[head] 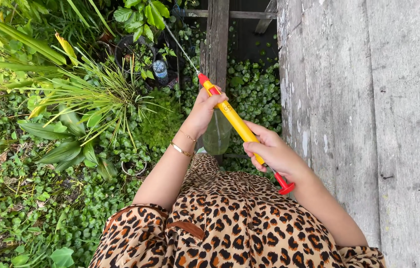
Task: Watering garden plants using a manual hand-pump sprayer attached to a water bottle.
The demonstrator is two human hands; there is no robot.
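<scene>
Both hands are closed on a yellow sprayer (233,120): the left hand (205,111) wraps the far end by the red nozzle, the right hand (273,153) grips the near end above the red pull handle (285,187). A clear bottle (217,134) hangs beneath. Steady pumping likely needs the left hand holding firm. A thin jet angles far towards potted plants (135,49). A wooden post (217,39) stands just right of the jet; grey planks (368,124) fill the right.
</scene>
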